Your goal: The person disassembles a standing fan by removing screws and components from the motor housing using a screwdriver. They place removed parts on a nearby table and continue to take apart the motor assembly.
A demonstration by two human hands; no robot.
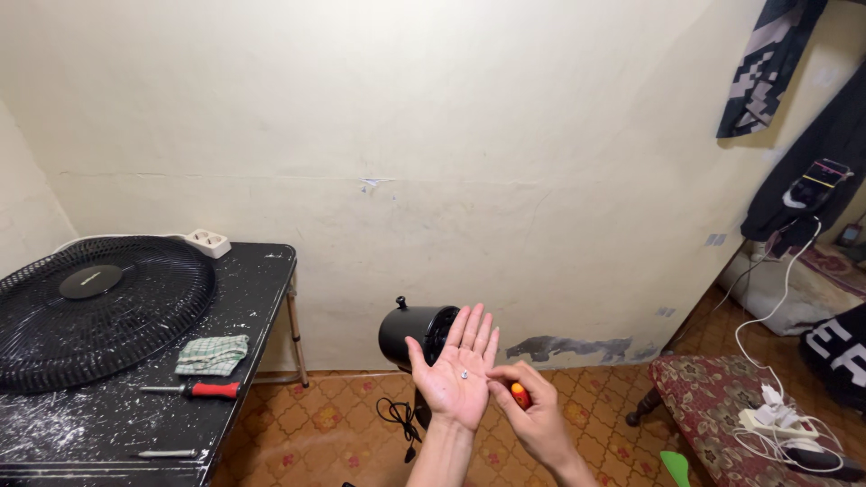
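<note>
We're holding our left hand flat, palm up, fingers spread and straight, with a tiny silver screw lying in the middle of the palm. Our right hand is sitting just beside it, to the right and slightly lower, fingers curled around a red-handled screwdriver. The screw's long axis is too small to tell.

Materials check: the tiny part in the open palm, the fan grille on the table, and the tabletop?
Tiny part on the left hand: looks like bare metal, since it glints silver; too small to be sure.
Fan grille: matte black, thin radial ribs; plastic or coated wire, cannot tell which.
Table: dark, slightly glossy top, splattered with white specks, probably paint; material underneath unclear.
</note>
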